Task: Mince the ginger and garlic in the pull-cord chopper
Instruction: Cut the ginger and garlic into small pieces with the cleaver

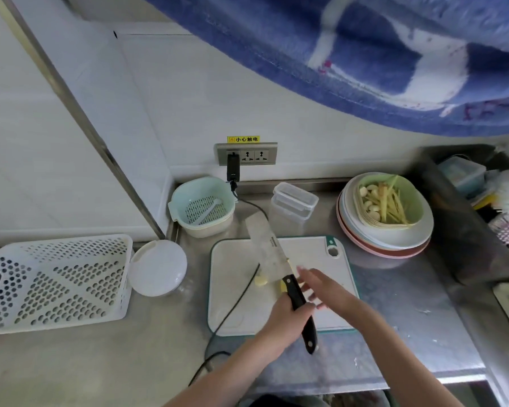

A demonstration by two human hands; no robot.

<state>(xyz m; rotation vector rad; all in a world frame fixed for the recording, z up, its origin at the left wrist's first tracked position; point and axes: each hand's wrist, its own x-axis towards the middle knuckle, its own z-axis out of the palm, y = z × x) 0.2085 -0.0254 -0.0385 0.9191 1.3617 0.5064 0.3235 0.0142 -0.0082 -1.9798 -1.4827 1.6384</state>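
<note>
Knife over the board
My left hand (288,314) grips the cleaver (272,254), blade toward the bench's back-left; right hand (316,289) open, blurred; pale garlic (261,280) beneath.

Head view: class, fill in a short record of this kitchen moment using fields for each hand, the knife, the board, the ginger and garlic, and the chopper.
left hand: left hand grips the black handle of the knife
right hand: right hand open, fingers straight, blurred, beside the handle
knife: blade lies across the cutting board
board: holds a pale garlic piece by the blade
green dish: green dish on stacked plates, holds garlic cloves and ginger strips
chopper: round white chopper left of the board, untouched
</note>
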